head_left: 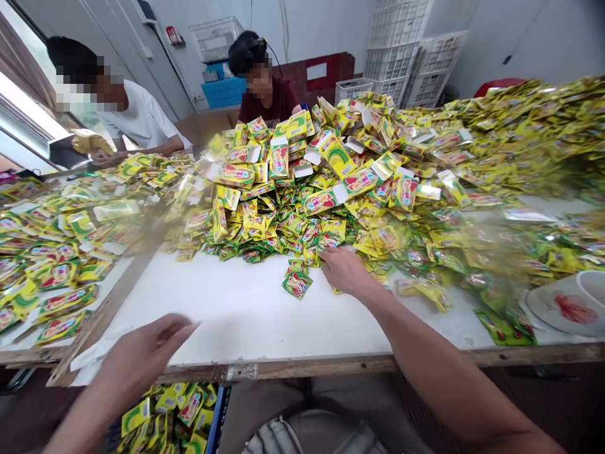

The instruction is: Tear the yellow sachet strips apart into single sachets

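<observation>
My right hand [343, 269] reaches to the front edge of a large heap of small yellow-and-green packets [288, 221]. Its fingers are curled down onto a small packet [311, 256] there; the grip is partly hidden. Just left of those fingers, a few loose packets [297, 284] lie on the white tabletop [227, 315]. Above the near left part of the table hovers my left hand [149, 347], slightly blurred, its fingers stretched forward and nothing visible in them. Small yellow boxes [278, 159], several with white flaps open, lie across the top of the heap.
A wooden strip [113, 299] divides off more packets on the left. Below the table edge stands a blue crate [216, 419] of yellow packs. A white cup [570, 302] is at the right. Two people sit across the table; white crates [397, 50] are stacked behind.
</observation>
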Motion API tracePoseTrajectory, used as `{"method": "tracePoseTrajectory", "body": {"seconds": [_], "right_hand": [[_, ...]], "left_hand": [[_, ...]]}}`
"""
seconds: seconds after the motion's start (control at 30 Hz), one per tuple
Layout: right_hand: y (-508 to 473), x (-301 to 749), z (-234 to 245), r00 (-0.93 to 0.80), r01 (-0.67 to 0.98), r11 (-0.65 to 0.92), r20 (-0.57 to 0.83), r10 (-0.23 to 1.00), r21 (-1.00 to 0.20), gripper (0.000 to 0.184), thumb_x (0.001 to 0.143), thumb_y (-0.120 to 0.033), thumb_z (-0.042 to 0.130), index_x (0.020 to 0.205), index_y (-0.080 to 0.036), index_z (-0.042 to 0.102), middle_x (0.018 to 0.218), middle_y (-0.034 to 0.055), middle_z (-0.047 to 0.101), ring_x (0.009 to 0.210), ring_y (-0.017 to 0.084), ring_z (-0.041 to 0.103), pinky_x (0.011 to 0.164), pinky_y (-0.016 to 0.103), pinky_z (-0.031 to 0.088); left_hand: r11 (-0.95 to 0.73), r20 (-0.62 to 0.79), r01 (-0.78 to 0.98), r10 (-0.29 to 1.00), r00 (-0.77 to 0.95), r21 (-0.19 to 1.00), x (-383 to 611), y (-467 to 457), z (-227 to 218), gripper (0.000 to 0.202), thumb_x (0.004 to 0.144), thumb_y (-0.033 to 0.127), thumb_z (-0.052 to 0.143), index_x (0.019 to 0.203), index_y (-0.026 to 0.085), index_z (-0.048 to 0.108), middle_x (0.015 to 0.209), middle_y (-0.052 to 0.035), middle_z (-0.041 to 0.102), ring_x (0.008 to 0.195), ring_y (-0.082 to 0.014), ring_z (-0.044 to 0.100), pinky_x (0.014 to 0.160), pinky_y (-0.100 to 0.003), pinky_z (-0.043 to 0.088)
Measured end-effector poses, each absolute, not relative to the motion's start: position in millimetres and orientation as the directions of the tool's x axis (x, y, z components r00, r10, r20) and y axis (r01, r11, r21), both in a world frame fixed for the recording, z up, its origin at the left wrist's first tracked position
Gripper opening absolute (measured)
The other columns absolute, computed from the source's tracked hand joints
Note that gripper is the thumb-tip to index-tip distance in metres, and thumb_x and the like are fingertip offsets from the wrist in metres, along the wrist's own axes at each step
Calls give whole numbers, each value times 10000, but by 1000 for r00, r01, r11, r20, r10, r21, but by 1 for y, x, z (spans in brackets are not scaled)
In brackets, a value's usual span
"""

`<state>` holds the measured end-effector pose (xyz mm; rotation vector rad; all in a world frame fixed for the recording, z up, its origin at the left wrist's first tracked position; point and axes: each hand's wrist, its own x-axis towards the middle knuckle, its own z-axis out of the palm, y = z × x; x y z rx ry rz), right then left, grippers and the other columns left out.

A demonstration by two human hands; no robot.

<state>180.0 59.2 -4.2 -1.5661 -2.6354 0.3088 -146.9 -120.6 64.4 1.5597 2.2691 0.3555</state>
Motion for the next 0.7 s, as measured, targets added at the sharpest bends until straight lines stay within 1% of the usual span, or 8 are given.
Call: {"method": "tracePoseTrajectory", "body": {"seconds": [0.13, 0.23, 0.3, 0.37, 0.5, 0.57, 0.63, 0.7], "right_hand": [[64, 180, -14, -396, 853, 396, 73, 915, -340, 303, 871, -121, 411, 1074, -159, 633, 1000, 104, 696, 823, 210, 629, 671, 281, 376], [73, 188, -22, -249, 808, 301, 170, 953, -506, 295, 883, -166, 415, 1095, -179, 619, 837, 65, 693, 726, 188, 613, 644, 266, 376], [78, 190, -25, -139, 740, 220, 175, 975, -636, 245, 880, -217, 442, 1045, -189, 620, 703, 26, 644, 648, 172, 578, 622, 259, 385], [81, 189, -28, -76, 622, 165, 150, 986, -765, 178, 866, -279, 478, 955, -199, 610, 639, -7, 583, 604, 154, 539, 603, 253, 405], [81, 183, -27, -89, 324, 28, -1, 996, -946, 160, 821, -366, 524, 855, -211, 546, 625, -40, 515, 547, 130, 494, 519, 238, 425], [80, 185, -23, -101, 317, -3, -37, 994, -948, 180, 828, -381, 519, 867, -208, 549, 623, -41, 516, 531, 130, 496, 505, 241, 419], [80, 191, -18, -128, 513, 55, -13, 992, -857, 186, 862, -356, 496, 920, -206, 590, 621, -28, 546, 553, 142, 523, 536, 246, 407], [79, 198, -13, -185, 712, 123, -17, 983, -691, 163, 866, -279, 513, 944, -209, 639, 638, 1, 597, 612, 165, 567, 578, 255, 392]], "left_hand": [[245, -108, 894, 969, -221, 375, -52, -43, 41, 413, 826, 582, 469, 705, 217, 618, 655, -22, 657, 636, -200, 586, 573, -272, 339], [129, -51, 935, 992, -118, 332, -6, -3, 13, 321, 788, 514, 588, 761, 194, 610, 774, -66, 662, 726, -223, 597, 606, -284, 341], [80, -42, 939, 997, -70, 334, 9, 9, -3, 243, 732, 412, 681, 767, 190, 589, 795, -71, 644, 760, -228, 592, 614, -283, 339], [96, -57, 906, 995, -80, 413, 12, 13, -15, 210, 710, 345, 705, 752, 203, 556, 718, -29, 611, 709, -208, 572, 584, -272, 318], [182, -75, 684, 980, -184, 707, 0, 10, -26, 269, 708, 360, 708, 887, 226, 559, 521, 84, 484, 503, -146, 466, 515, -248, 271], [186, -76, 525, 972, -223, 831, -7, 10, -28, 350, 692, 385, 720, 969, 223, 582, 476, 105, 451, 454, -133, 448, 498, -242, 278], [196, -104, 362, 961, -258, 911, -11, 12, -30, 375, 657, 406, 739, 948, 207, 610, 471, 95, 478, 451, -132, 477, 490, -240, 301], [212, -149, 206, 946, -287, 955, -13, 14, -32, 372, 611, 412, 763, 869, 191, 610, 494, 72, 531, 467, -132, 512, 490, -235, 326]]}}
